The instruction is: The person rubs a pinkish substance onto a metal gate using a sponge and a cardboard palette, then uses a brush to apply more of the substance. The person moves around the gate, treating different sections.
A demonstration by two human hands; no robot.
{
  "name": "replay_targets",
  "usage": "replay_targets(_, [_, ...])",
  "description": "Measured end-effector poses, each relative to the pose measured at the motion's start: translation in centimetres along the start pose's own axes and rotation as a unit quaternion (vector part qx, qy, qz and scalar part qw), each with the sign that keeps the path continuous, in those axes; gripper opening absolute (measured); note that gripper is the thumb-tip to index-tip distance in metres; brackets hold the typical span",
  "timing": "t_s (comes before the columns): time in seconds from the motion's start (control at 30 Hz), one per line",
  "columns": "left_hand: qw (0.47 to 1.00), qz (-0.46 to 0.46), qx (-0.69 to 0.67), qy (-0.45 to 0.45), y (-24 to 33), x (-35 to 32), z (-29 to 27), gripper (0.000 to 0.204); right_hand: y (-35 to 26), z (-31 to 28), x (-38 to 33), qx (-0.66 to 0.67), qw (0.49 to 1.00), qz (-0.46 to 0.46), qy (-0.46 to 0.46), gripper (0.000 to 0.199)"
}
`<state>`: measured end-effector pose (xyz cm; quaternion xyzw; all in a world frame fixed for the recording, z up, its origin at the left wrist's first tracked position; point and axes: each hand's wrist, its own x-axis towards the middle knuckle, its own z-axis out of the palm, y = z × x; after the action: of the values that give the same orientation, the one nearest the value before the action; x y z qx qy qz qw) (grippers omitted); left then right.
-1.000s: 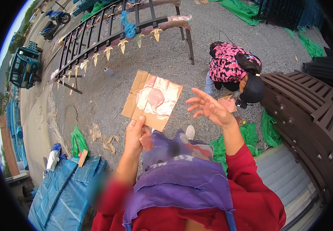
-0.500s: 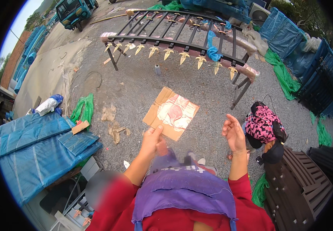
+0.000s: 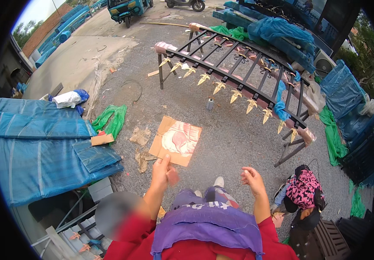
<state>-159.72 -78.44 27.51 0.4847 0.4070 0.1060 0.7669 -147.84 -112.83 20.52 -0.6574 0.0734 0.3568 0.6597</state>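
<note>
My left hand (image 3: pixel 160 173) grips the near edge of a torn piece of cardboard (image 3: pixel 157 145). A white patch with a wet-looking pinkish smear (image 3: pixel 179 139) covers its middle. A small reddish pad (image 3: pixel 172 177) also shows at that hand's fingers. My right hand (image 3: pixel 253 180) is raised over the gravel to the right, its fingers loosely bent and a little apart, with nothing visible in them. Beyond both hands, a black metal fence panel (image 3: pixel 226 76) with gold spear-shaped tips (image 3: pixel 236 95) lies across wrapped trestles.
A person in a pink-and-black patterned top (image 3: pixel 304 186) crouches at the right beside brown slatted panels (image 3: pixel 332 238). Blue-wrapped stacks (image 3: pixel 40 160) stand at the left. Green plastic (image 3: pixel 111 119) and cardboard scraps (image 3: pixel 140 136) lie on the gravel. A small can (image 3: pixel 210 104) stands near the fence panel.
The view has shifted, so the fence panel appears farther right and lower. My right hand's fingers have bent more. My left hand still holds the cardboard.
</note>
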Motion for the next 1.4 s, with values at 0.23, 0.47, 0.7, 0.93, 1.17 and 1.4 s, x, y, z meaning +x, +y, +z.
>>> replay_targets(0.23, [0.998, 0.036, -0.037, 0.023, 3.6, 9.2, -0.9, 0.023, -1.4, -1.2, 11.7, -0.012, 0.997, 0.019, 0.069, 0.026])
replay_targets(0.47, [0.985, 0.08, -0.083, 0.127, 10.1, 16.7, -4.0, 0.022, -8.2, 6.7, 30.1, -0.08, 0.996, 0.01, -0.024, 0.023])
replay_targets(0.7, [0.953, 0.151, -0.135, 0.226, 16.2, 24.2, -7.5, 0.018, -19.0, 25.8, 42.9, -0.239, 0.933, -0.093, -0.252, 0.029])
replay_targets(0.93, [0.951, 0.161, -0.131, 0.228, 22.5, 35.1, -17.2, 0.02, -19.6, 40.7, 51.1, -0.36, 0.866, -0.195, -0.287, 0.032])
replay_targets(1.17, [0.946, 0.201, -0.104, 0.231, 34.7, 49.0, -24.8, 0.024, -20.8, 45.0, 57.1, -0.512, 0.805, -0.137, -0.268, 0.034])
replay_targets(1.4, [0.936, 0.222, -0.122, 0.243, 42.7, 59.8, -28.1, 0.024, -24.9, 49.5, 65.1, -0.472, 0.86, -0.128, -0.149, 0.033])
